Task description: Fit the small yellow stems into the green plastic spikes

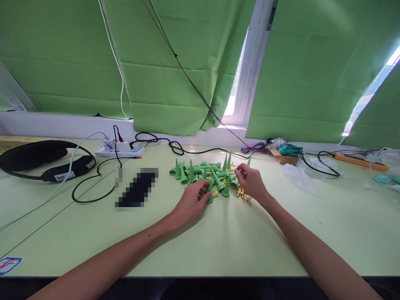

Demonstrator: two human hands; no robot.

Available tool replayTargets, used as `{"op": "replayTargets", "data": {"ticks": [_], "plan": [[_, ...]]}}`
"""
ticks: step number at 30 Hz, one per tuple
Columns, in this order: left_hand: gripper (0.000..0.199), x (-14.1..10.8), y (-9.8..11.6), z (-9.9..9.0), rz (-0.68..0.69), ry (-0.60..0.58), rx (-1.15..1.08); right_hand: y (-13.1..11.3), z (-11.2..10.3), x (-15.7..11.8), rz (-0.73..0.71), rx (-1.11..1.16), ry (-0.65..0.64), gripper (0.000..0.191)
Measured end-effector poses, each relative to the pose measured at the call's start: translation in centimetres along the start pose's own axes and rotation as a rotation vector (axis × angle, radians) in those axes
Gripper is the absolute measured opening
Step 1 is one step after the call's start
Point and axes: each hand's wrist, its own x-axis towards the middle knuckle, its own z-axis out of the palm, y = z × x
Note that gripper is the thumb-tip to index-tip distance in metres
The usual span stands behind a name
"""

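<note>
My left hand (193, 201) is at the near left side of a pile of green cones (217, 180), its thumb and fingers closed around an upright green cone (210, 199). A small yellow piece (215, 193) shows beside that thumb. At the right side of the pile is my right hand (251, 182), fingers pinched together; what they hold, if anything, is hidden. Below it lie several small yellow plastic pieces (243, 195). Some cones stand upright, such as the one (226, 189) between my hands; others lie on their sides.
On the left are a dark blurred rectangle (139, 189), a black neckband device (67, 168) and a white power strip (120, 151) with cables. Toward the back right sit a small cardboard box (283, 157), clear plastic bags (300, 175) and an orange bar-shaped object (361, 161).
</note>
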Motion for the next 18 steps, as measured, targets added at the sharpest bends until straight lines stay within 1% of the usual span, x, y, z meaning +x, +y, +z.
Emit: {"op": "replayTargets", "data": {"ticks": [3,6,11,13,15,17,18], "plan": [[0.012,0.1,-0.1,0.0,0.0,0.007,0.01,0.3,-0.2,0.2,-0.003,-0.009,-0.008,0.02],[0.013,0.1,-0.2,0.0,0.0,0.018,0.02,0.6,-0.6,0.4,-0.018,-0.076,-0.024,0.019],[0.021,-0.2,0.4,-0.2,0.014,0.026,0.016,1.2,-1.4,0.8,-0.002,-0.254,-0.123,0.021],[0.027,-0.4,1.0,-0.4,0.015,0.063,-0.033,1.3,-1.8,0.9,0.011,-0.321,-0.162,0.022],[0.029,-0.5,1.5,-0.5,0.0,0.143,-0.083,1.2,-2.1,1.0,0.02,-0.375,-0.204,0.021],[0.027,-0.7,1.8,-0.6,0.002,0.213,-0.15,1.0,-2.3,1.0,0.027,-0.417,-0.258,0.019],[0.025,-0.7,1.9,-0.6,0.017,0.229,-0.176,0.8,-2.4,0.9,0.032,-0.431,-0.287,0.017]]}}
